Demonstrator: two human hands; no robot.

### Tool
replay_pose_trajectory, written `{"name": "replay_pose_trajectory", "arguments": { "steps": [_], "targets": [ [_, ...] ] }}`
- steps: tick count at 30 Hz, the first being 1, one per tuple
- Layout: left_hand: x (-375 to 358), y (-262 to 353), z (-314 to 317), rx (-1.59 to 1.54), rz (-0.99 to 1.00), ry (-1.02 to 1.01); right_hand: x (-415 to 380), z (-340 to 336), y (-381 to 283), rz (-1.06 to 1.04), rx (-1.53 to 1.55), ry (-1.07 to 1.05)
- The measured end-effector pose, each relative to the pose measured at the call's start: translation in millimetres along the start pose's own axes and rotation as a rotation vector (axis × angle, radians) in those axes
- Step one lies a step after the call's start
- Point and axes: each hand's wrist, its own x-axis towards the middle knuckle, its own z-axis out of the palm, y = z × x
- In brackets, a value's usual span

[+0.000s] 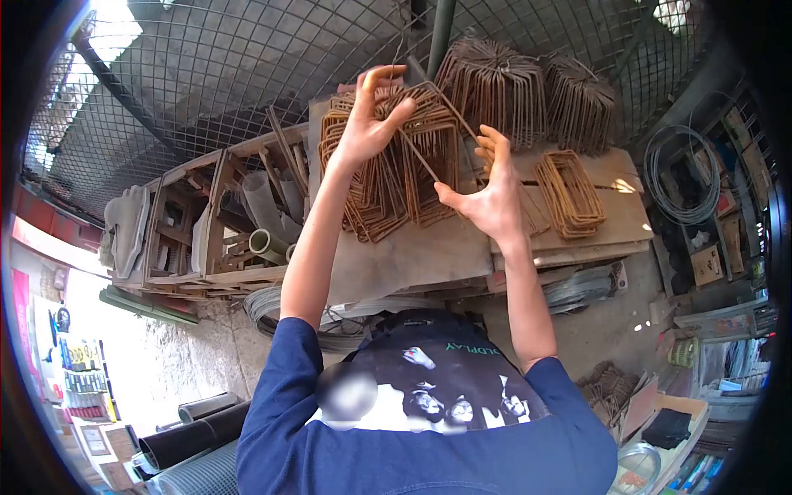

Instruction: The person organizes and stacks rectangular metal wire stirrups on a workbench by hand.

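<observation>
Both hands up at frame centre on one rusty rebar stirrup (429, 157): left hand (367, 124) pinches its top corner, fingers half-curled, right hand (493, 194) grips the lower side, lifting it clear. Stirrup stack (384, 194) leans on the counter (412, 256) just behind; flat stirrup pile (569, 190) lies right of centre.

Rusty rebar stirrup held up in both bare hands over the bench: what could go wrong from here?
1. The left hand and right hand grip the rusty stirrup bare, so its rod ends could scratch or cut skin.
2. The leaning stirrup stack right behind it could snag and topple.
3. The small stirrup pile sits near the board edge and might slide off if the bench is bumped.
</observation>
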Motion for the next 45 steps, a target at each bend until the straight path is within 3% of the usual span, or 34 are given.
{"name": "replay_pose_trajectory", "arguments": {
  "steps": [1, 3, 5, 7, 9, 12, 15, 20, 23, 26, 27, 29, 30, 32, 33, 36, 39, 43, 45],
  "targets": [
    [0, 2, -2, -0.004, -0.01, -0.005, -2, 2, 0, 0.011, -0.001, -0.001],
    [3, 12, -7, 0.311, 0.086, -0.146, -6, 5, -1, 0.013, -0.015, 0.009],
    [3, 15, -7, 0.274, 0.021, -0.154, -13, 7, -3, 0.026, -0.024, 0.024],
    [6, 12, -11, 0.286, 0.122, -0.319, -18, 10, -2, 0.03, -0.032, 0.037],
    [4, 11, -5, 0.275, 0.162, -0.291, -28, 17, 4, 0.017, -0.034, 0.074],
    [3, 11, -2, 0.115, -0.093, -0.267, -46, 28, 12, 0.083, -0.032, 0.133],
    [5, 10, -2, -0.118, -0.178, -0.309, -62, 44, 29, 0.127, -0.086, 0.096],
    [6, 6, -1, -0.223, -0.194, -0.285, -68, 54, 60, 0.075, -0.198, 0.064],
    [5, 9, -3, -0.218, -0.218, -0.275, -71, 38, 66, 0.14, -0.209, 0.076],
    [4, 8, -3, -0.243, -0.212, -0.279, -72, 13, 113, 0.2, -0.348, 0.109],
    [4, 6, -3, -0.253, -0.21, -0.282, -73, 3, 137, 0.186, -0.483, 0.07],
    [4, 4, -3, -0.298, -0.216, -0.271, -69, -22, 140, 0.366, -0.701, -0.108],
    [4, 6, -2, -0.302, -0.225, -0.258, -66, -30, 145, 0.371, -0.706, -0.101],
    [4, 6, -1, -0.301, -0.208, -0.272, -58, -41, 156, 0.637, -0.49, -0.392],
    [5, 4, -1, -0.293, -0.195, -0.28, -60, -41, 160, 0.639, -0.493, -0.384],
    [5, 2, 0, -0.3, -0.197, -0.277, -67, -32, 164, 0.388, -0.657, -0.321],
    [4, 2, -2, -0.305, -0.205, -0.27, -65, -32, 154, 0.427, -0.531, -0.255],
    [4, 2, -7, -0.306, -0.238, -0.26, -53, -42, 120, 0.534, -0.589, -0.313],
    [5, 1, -8, -0.257, -0.23, -0.274, -53, -55, 119, 0.552, -0.555, -0.201]
  ]
}}
